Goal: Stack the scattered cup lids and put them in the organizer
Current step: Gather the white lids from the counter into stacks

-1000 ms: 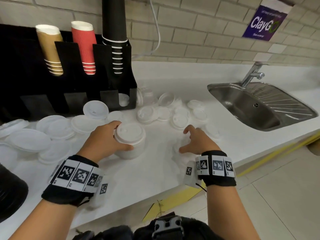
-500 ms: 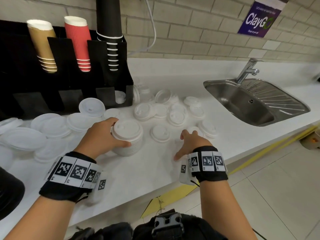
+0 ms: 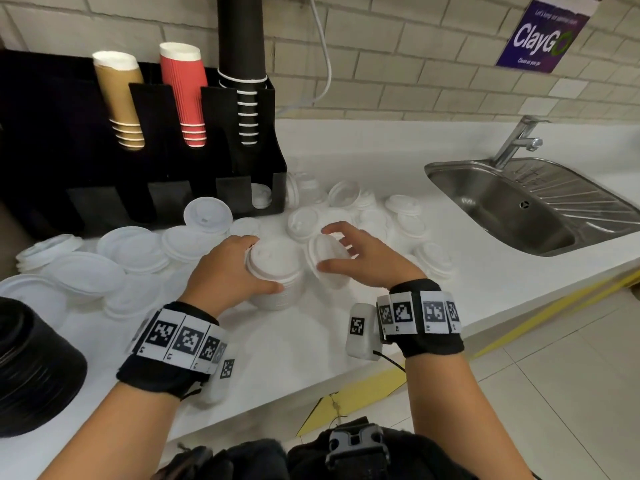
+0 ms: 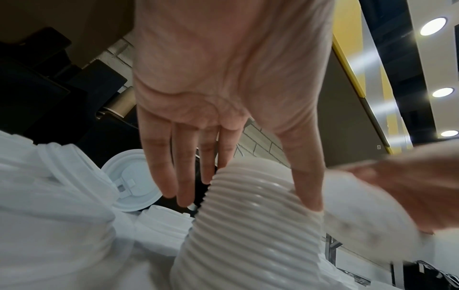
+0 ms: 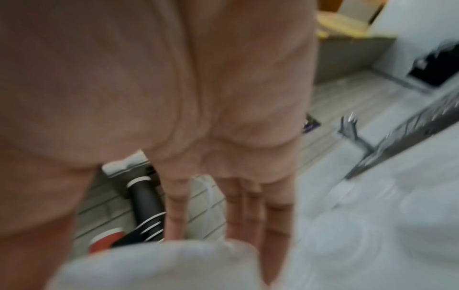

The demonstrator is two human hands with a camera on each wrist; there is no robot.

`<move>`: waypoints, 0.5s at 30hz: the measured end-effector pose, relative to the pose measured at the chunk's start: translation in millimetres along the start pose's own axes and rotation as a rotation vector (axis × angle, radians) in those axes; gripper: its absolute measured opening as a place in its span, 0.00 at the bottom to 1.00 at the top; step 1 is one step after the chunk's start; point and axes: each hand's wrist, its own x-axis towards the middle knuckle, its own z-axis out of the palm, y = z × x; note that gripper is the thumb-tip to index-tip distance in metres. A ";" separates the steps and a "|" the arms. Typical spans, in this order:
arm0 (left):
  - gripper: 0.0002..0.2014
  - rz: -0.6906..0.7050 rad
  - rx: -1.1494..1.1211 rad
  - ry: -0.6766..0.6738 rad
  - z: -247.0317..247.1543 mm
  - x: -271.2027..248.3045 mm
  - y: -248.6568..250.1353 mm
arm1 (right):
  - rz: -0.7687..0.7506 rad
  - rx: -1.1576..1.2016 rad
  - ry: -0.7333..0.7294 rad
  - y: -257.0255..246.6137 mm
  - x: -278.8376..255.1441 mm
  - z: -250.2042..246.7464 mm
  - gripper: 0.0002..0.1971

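Thin white plastic, light and springy: our left hand [image 3: 227, 271] cups the lid stack [image 3: 275, 277]; our right hand [image 3: 369, 258] pinches one lid [image 3: 327, 259] by its rim.

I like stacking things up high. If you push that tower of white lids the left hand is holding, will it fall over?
Probably it would lean or topple: the lid stack stands taller than it is wide. The lids look nested, ridge on ridge, so it may tip as one piece rather than scatter. It looks like thin plastic, so likely light; the left hand gripping it helps keep it upright.
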 end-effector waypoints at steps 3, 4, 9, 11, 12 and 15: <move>0.41 0.011 -0.020 0.002 0.2 -2.6 1.8 | -0.140 0.107 0.034 -17.4 10.4 22.2 0.26; 0.44 0.008 -0.039 0.002 0.2 -3.3 2.5 | -0.165 0.109 0.040 -21.1 13.9 28.7 0.26; 0.62 0.018 -0.079 0.035 0.3 -6.6 4.1 | -0.231 -0.013 0.050 -28.7 27.3 44.0 0.27; 0.65 0.019 -0.088 0.045 0.9 -6.0 3.1 | -0.242 -0.066 0.043 -31.6 30.9 45.6 0.28; 0.66 0.018 -0.093 0.050 1.3 -5.3 2.5 | -0.244 -0.093 0.039 -33.4 32.4 46.0 0.29; 0.67 0.019 -0.097 0.064 2.1 -3.7 0.3 | -0.255 -0.159 0.023 -39.2 35.4 47.1 0.29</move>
